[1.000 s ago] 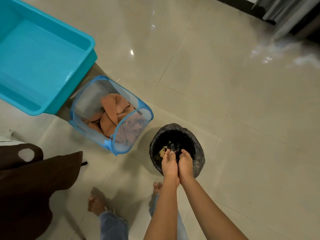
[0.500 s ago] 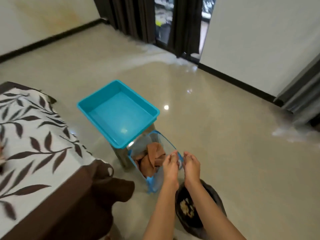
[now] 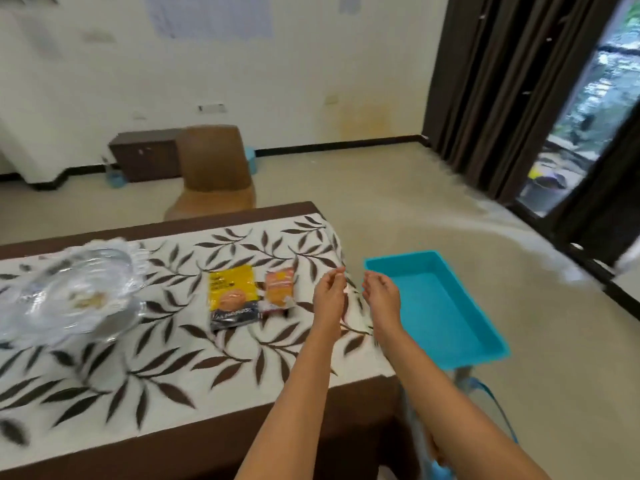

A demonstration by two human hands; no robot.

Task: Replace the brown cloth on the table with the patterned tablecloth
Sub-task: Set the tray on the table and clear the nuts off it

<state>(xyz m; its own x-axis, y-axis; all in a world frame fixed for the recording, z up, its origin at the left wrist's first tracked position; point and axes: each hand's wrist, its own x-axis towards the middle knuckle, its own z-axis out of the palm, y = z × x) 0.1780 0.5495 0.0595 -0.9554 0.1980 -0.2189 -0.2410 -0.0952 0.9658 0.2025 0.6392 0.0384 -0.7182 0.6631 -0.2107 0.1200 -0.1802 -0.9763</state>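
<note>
Both bare arms reach forward over the right end of the surface (image 3: 311, 420). The left hand (image 3: 328, 295) and the right hand (image 3: 380, 293) hang side by side, a little apart, fingers loosely curled and holding nothing. The patterned tablecloth (image 3: 166, 368), white with dark brown leaves, lies spread across the top, with a brown cloth (image 3: 214, 441) showing under it along the near and far edges. On the tablecloth sit a clear glass bowl (image 3: 74, 289) at the left, blurred, a yellow snack packet (image 3: 232, 296) near the middle, and a smaller orange packet (image 3: 279, 289) just beside it. A turquoise tub (image 3: 460, 344) stands just beyond the right end of the surface, and a blue mesh hamper (image 3: 485, 393) shows below it.
</note>
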